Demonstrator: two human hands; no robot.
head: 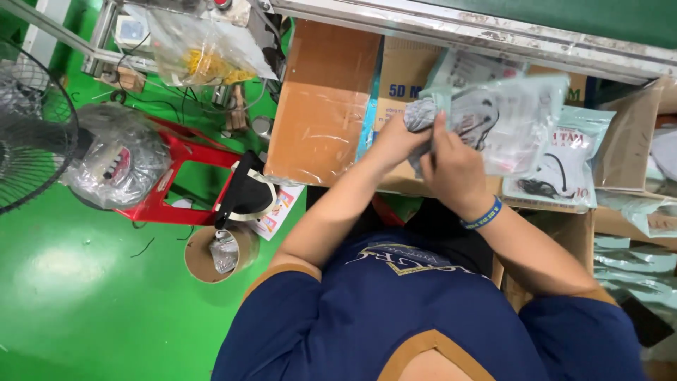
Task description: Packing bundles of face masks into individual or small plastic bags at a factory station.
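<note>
My left hand (396, 140) grips a bundle of grey face masks (422, 113) at chest height. My right hand (455, 166), with a blue wristband (484, 214) on its wrist, closes on the same bundle and on the mouth of a clear plastic bag (511, 120). The bag stretches to the right of the hands and is blurred; dark ear loops show through it. Both hands touch each other over an open cardboard box (395, 77).
A filled mask packet (564, 159) lies to the right on more cartons. A brown cardboard sheet (321, 99) stands left of the hands. On the green floor are a red stool (176, 176), a fan (28, 127), a bagged object (116, 155) and a tape roll (218, 250).
</note>
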